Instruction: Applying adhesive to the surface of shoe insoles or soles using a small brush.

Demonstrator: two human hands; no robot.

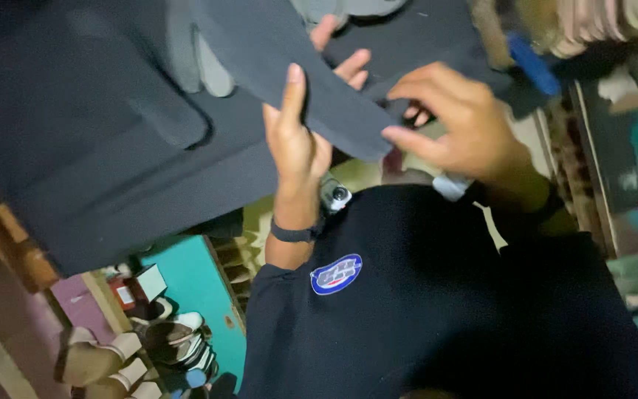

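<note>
I hold a long dark grey strip (pixel 297 66) with a rounded end, shaped like a shoe insole, between both hands. My left hand (pixel 297 144) grips its middle, thumb on the near face and fingers behind it; a dark band circles that wrist. My right hand (pixel 463 129) pinches the strip's rounded lower end with thumb and fingertips. The strip's upper part runs up and to the left over a large dark grey sheet (pixel 90 148). My dark shirt with an oval patch (pixel 336 274) fills the lower frame.
Several sandals (pixel 156 343) lie at the lower left beside a teal surface (pixel 193 281). A stack of pale soles (pixel 599 22) and a blue object (pixel 533 63) sit at the top right. Mixed clutter lines the right edge.
</note>
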